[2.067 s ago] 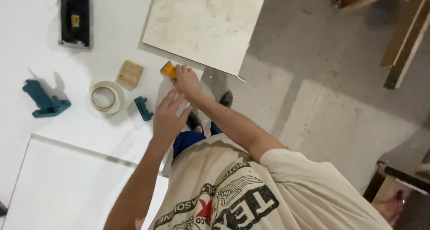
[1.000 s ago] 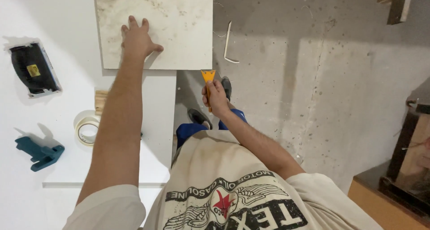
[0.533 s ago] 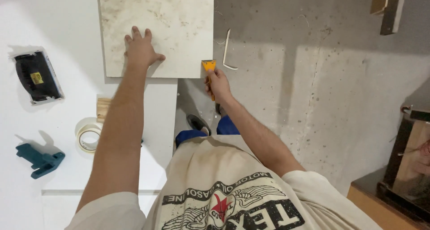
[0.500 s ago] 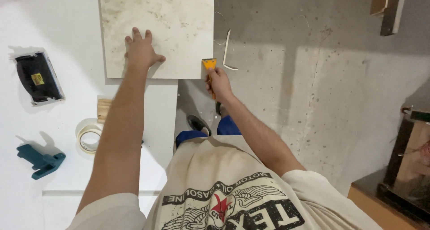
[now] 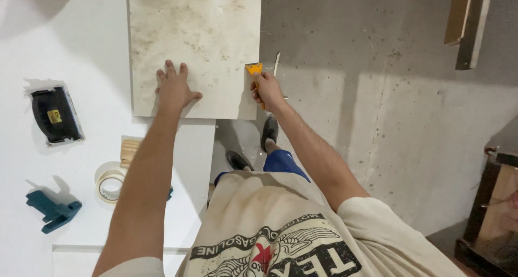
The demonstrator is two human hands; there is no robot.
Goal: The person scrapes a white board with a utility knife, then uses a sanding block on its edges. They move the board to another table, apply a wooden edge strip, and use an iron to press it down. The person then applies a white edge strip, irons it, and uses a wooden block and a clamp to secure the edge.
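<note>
A large beige stone-patterned tile [image 5: 205,34] lies on the white work surface [image 5: 70,55], its right part overhanging the edge. My left hand [image 5: 174,88] presses flat on the tile near its front edge, fingers spread. My right hand [image 5: 267,90] grips a small scraper with an orange-yellow head [image 5: 253,69], held against the tile's right edge near its front corner.
On the white surface sit a black sander [image 5: 54,115], a roll of masking tape [image 5: 110,182], a small wooden block [image 5: 129,150] and a teal clamp-like tool [image 5: 54,212]. A thin metal strip [image 5: 276,63] lies on the concrete floor [image 5: 388,126]. Wooden pieces [image 5: 467,23] stand at far right.
The view has shifted slightly. My left hand stays flat on the tile. My right hand with the scraper has moved up along the tile's right edge.
</note>
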